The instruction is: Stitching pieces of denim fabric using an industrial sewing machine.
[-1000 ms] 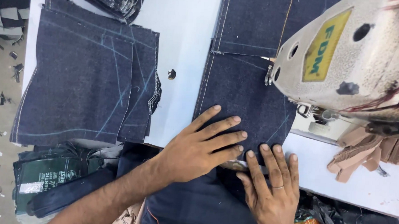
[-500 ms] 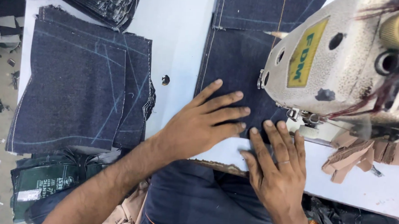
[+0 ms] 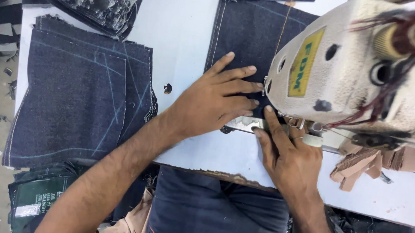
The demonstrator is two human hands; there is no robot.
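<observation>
a dark denim panel (image 3: 248, 34) is laid flat on the white tabletop (image 3: 183, 31), running from the far edge toward the sewing machine (image 3: 354, 71), whose cream head covers the panel's right side. the left hand (image 3: 213, 100) is spread open, palm down, on the denim panel, its fingers (image 3: 239, 75) pointed right toward the machine head and almost touching it. the right hand (image 3: 292, 155) is laid open on the tabletop just near of the machine, fingers extended toward the metal plate (image 3: 244, 124) beneath the head; nothing is gripped by either hand. whether the right fingertips touch the denim cannot be told, as the edge is hidden there. to the left, well apart from the hands, a stack of cut denim pieces (image 3: 78, 92) marked with pale chalk lines is piled on the tabletop, and another frayed pile (image 3: 96, 4) is seen at the far left. tan strips (image 3: 368, 163) are heaped at the right, just near of the machine. more dark denim (image 3: 217, 210) is draped below the near edge of the tabletop.
</observation>
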